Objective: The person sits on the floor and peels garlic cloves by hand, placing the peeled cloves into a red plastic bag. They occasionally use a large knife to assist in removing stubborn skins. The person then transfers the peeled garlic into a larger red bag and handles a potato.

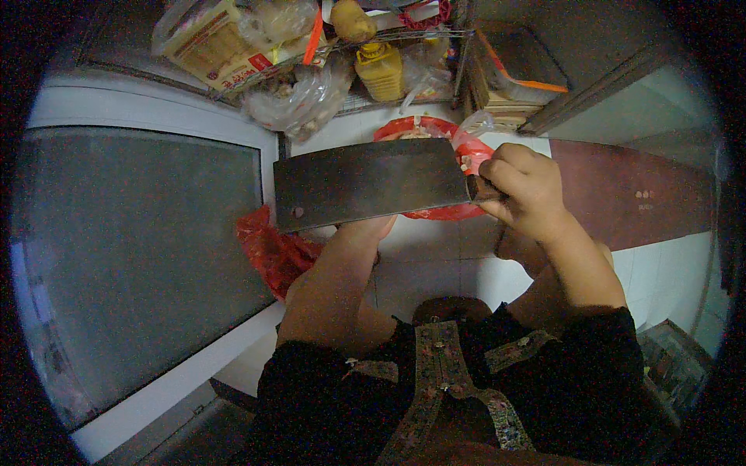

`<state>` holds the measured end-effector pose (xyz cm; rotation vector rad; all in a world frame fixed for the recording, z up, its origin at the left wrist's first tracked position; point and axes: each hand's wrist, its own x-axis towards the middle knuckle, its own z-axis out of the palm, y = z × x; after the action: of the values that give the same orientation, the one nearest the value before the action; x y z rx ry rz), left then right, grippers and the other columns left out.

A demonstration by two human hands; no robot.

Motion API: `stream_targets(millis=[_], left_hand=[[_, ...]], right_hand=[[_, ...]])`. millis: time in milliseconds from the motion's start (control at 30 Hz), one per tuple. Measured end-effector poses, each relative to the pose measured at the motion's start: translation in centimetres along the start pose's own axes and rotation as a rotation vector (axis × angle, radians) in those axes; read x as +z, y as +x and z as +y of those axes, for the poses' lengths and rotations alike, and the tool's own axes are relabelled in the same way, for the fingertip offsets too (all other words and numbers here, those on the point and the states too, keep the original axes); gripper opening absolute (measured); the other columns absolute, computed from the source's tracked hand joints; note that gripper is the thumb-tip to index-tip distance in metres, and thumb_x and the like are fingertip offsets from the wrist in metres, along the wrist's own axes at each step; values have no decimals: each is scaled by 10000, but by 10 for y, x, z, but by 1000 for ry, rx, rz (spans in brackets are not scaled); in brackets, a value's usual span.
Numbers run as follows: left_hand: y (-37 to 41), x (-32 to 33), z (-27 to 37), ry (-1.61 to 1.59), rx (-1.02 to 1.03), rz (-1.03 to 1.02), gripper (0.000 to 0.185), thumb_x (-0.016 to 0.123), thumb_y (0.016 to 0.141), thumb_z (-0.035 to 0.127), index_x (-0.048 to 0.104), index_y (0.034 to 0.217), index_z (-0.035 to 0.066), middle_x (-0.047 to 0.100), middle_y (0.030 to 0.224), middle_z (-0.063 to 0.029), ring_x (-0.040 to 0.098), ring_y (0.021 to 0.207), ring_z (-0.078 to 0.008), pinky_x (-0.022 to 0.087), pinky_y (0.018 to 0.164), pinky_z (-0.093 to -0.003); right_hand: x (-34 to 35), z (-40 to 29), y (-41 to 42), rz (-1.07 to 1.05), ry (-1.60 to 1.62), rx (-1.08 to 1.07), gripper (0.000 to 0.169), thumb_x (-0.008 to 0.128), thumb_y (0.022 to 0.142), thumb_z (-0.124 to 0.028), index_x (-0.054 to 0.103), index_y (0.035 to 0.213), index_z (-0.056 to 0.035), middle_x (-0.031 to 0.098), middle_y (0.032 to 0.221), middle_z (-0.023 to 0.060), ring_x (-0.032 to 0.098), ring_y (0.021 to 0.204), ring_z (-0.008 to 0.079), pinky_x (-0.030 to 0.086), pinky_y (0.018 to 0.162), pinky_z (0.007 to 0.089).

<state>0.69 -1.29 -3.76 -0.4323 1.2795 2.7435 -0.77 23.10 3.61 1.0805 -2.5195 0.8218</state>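
Observation:
My right hand (521, 186) is closed around the wooden handle of a broad dark cleaver (373, 180). Its blade spans the middle of the view, pointing left, with its flat side facing up toward me. My left hand (382, 225) is mostly hidden behind the blade; only a part near the wrist shows below its lower edge. What the left fingers do cannot be seen. Behind the cleaver, on the floor, sits a container lined with a red plastic bag (446, 212), with pale scraps partly visible inside. A crumpled red plastic bag (274, 256) lies beside my left forearm.
Ahead stands a wire rack (408, 35) holding a potato (352, 20), a yellow plastic bottle (380, 73), a packaged food bag (218, 43) and clear bags (306, 99). A framed dark panel (145, 250) fills the left side. On the right is a reddish-brown panel (612, 192).

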Motion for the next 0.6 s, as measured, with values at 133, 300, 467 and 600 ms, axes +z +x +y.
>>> stream_targets(millis=[133, 300, 467, 600], left_hand=[[2, 2, -3, 42, 3, -30, 307, 577, 934, 188, 555, 1182, 8, 611, 1158, -144, 604, 1069, -263, 509, 932, -428], [6, 8, -5, 120, 12, -121, 306, 580, 932, 177, 552, 1188, 12, 608, 1163, -139, 602, 1071, -256, 509, 931, -419], [7, 16, -5, 175, 1, -192, 306, 583, 930, 165, 549, 1195, 16, 605, 1169, -133, 601, 1073, -249, 509, 930, -411], [8, 17, -8, 192, 1, -206, 306, 586, 929, 156, 547, 1199, 18, 603, 1174, -128, 599, 1074, -243, 509, 929, -404]], right_hand=[[-2, 1, -2, -2, -5, -7, 362, 788, 584, -227, 602, 873, -114, 574, 795, 65, 600, 703, 284, 482, 570, 382], [0, 0, -2, 18, -23, -22, 321, 789, 601, -195, 607, 852, -111, 577, 792, 65, 602, 694, 282, 484, 563, 377], [0, -1, 0, 23, -21, -32, 258, 779, 638, -169, 610, 824, -108, 577, 784, 71, 598, 680, 280, 484, 559, 375], [2, 0, -1, 30, -46, -42, 247, 770, 637, -155, 600, 811, -107, 575, 798, 76, 596, 694, 277, 485, 560, 379]])
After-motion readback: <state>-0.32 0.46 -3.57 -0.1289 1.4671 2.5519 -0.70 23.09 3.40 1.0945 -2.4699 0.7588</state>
